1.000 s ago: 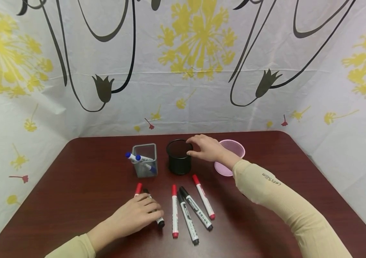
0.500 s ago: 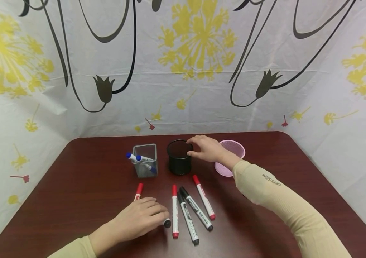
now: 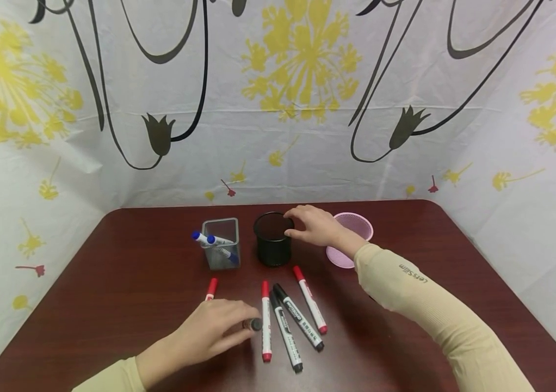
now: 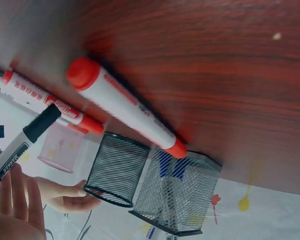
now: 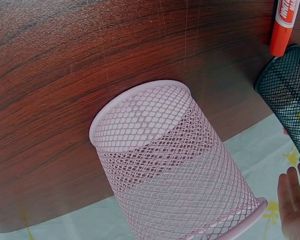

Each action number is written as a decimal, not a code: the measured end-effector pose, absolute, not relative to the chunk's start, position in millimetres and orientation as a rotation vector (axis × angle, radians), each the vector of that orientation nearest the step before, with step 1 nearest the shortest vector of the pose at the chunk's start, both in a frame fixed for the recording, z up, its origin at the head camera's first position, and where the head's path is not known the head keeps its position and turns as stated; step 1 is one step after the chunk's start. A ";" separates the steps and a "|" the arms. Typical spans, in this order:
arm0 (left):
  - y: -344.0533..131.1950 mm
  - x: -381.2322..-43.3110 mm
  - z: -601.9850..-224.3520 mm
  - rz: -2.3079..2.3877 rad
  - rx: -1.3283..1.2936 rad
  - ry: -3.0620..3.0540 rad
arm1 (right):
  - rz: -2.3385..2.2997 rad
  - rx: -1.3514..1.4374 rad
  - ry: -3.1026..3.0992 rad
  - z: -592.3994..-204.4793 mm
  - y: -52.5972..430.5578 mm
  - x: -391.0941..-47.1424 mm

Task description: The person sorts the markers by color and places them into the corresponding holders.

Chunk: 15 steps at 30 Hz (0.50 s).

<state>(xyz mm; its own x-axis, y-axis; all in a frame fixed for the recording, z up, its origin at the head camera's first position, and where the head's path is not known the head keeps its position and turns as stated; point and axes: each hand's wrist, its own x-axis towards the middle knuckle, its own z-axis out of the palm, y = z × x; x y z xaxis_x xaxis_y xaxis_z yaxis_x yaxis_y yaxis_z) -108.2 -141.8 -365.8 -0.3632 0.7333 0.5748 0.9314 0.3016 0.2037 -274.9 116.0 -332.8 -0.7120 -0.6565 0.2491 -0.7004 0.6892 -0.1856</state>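
- A flower-printed cloth [image 3: 229,136] hangs behind the dark red desk [image 3: 126,272].
- The left hand [image 3: 209,332] pinches the held marker [image 4: 20,147], black-ended, above the desk.
- The right hand [image 3: 314,225] sits at the rim of the black cup [image 3: 273,253], thumb and fingers apart; whether they grip it, I cannot tell.
- The pink cup [image 3: 340,258] stands behind the right wrist.
- The grey cup [image 3: 215,263] holds blue-capped markers [image 3: 201,238].
- Right of the left hand lie two red markers [image 3: 265,321] and two black markers [image 3: 285,332]; another red-capped marker [image 3: 211,288] lies partly behind that hand.
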 end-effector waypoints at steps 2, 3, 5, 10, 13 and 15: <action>-140.0 -108.0 -362.5 -0.793 -1.473 -2.202 | 0.400 1.105 -2.735 -332.7 116.1 -274.9; -139.3 -108.0 -361.0 -0.829 -1.462 -2.202 | 0.400 1.105 -2.736 -332.6 116.0 -275.0; -138.5 -108.0 -357.5 -0.891 -1.442 -2.208 | 0.405 1.108 -2.733 -332.5 116.0 -275.1; -136.3 -109.9 -347.5 -1.112 -1.372 -2.265 | 0.415 1.110 -2.727 -332.1 115.9 -274.8; -134.5 -113.5 -341.2 -1.192 -1.357 -2.259 | 0.410 1.102 -2.737 -331.7 115.8 -274.3; -133.4 -116.1 -336.8 -1.210 -1.351 -2.244 | 0.407 1.099 -2.744 -331.4 115.9 -274.2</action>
